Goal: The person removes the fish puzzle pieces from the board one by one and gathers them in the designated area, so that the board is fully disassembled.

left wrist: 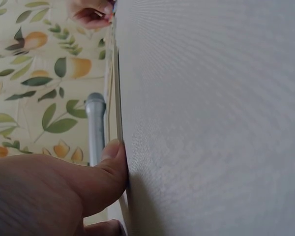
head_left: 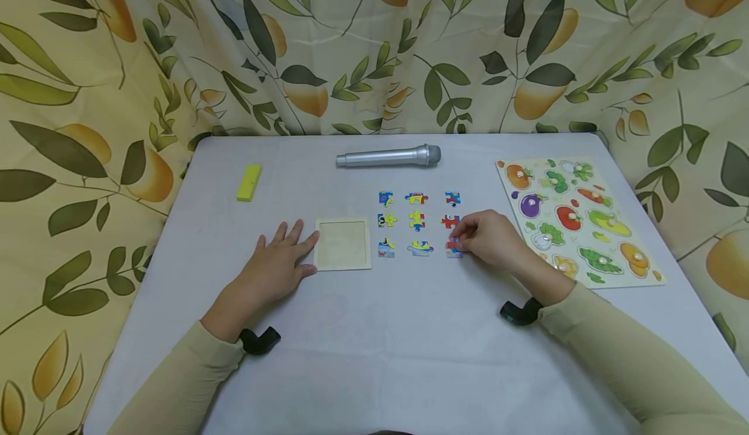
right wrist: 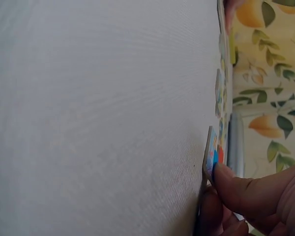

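My left hand (head_left: 277, 263) lies with fingers spread on the table, its thumb and index fingertips at the left edge of a square wooden puzzle frame (head_left: 343, 246) with a bare inside. In the left wrist view the thumb (left wrist: 110, 164) presses along the frame's edge. To the right of the frame, several colourful jigsaw pieces (head_left: 417, 220) lie in three rows. My right hand (head_left: 488, 240) pinches the jigsaw piece (head_left: 452, 251) at the lower right of these rows. Seen from the right wrist, that piece is tilted, with one edge raised, and the fingers hide part of it.
A silver microphone (head_left: 386, 157) lies behind the pieces. At the back left is a yellow-green block (head_left: 249, 183). A vegetable puzzle board (head_left: 576, 220) lies at the right, beneath or close by my right forearm. A patterned curtain (head_left: 374, 51) hangs behind the white table (head_left: 363, 357).
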A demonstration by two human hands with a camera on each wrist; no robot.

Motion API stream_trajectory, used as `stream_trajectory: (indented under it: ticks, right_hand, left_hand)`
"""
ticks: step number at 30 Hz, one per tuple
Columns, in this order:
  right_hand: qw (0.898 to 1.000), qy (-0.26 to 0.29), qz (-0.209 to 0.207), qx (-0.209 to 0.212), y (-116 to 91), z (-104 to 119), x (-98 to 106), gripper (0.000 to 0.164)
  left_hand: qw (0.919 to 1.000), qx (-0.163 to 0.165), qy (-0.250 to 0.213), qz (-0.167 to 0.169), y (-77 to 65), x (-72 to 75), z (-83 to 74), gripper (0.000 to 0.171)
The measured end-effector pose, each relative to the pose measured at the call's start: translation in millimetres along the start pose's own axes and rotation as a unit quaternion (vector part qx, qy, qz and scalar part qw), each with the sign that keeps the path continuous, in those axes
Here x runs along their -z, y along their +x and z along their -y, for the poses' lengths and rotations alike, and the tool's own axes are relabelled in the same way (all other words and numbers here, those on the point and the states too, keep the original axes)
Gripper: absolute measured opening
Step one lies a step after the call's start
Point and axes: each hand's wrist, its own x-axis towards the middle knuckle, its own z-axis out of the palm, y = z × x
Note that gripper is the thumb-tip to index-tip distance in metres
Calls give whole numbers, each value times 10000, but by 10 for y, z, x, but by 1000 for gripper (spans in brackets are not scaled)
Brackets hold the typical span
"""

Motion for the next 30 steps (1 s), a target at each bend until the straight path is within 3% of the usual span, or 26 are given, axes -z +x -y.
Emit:
stream_trajectory:
  ticks: [19, 30]
  right_hand:
    - [9989, -275, -344, 140, -41, 13, -58, 14]
    - [9975, 675, -98, -202, -79, -7, 148, 27]
  left_hand:
    - [10000, 30, 58, 60, 9, 23, -14, 73]
    - [9999, -69, -34, 153, 12, 62, -33, 73]
